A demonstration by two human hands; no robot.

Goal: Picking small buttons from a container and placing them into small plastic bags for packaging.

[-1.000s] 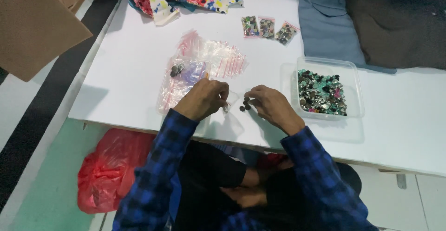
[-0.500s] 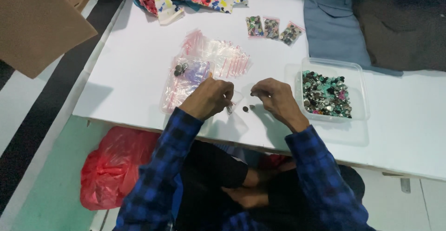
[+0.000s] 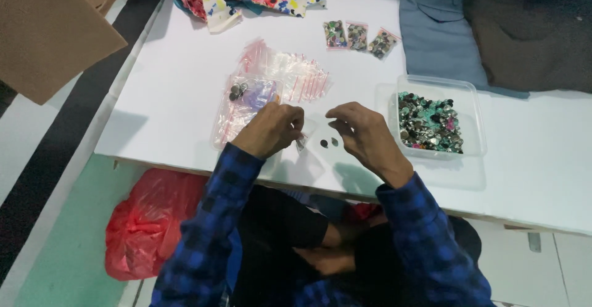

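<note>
1. A pile of clear zip bags [image 3: 271, 82] is lying on the white table [image 3: 172, 97], just beyond the left hand [image 3: 271, 129].
2. That left hand is pinching a small clear bag [image 3: 303, 139], fingers closed on its edge.
3. Two dark buttons [image 3: 329, 142] are sitting on the table between both hands.
4. The right hand [image 3: 361, 131] is hovering with fingers curled, gripping nothing I can see.
5. A clear tub of buttons [image 3: 431, 122] is resting just beside it.
</note>
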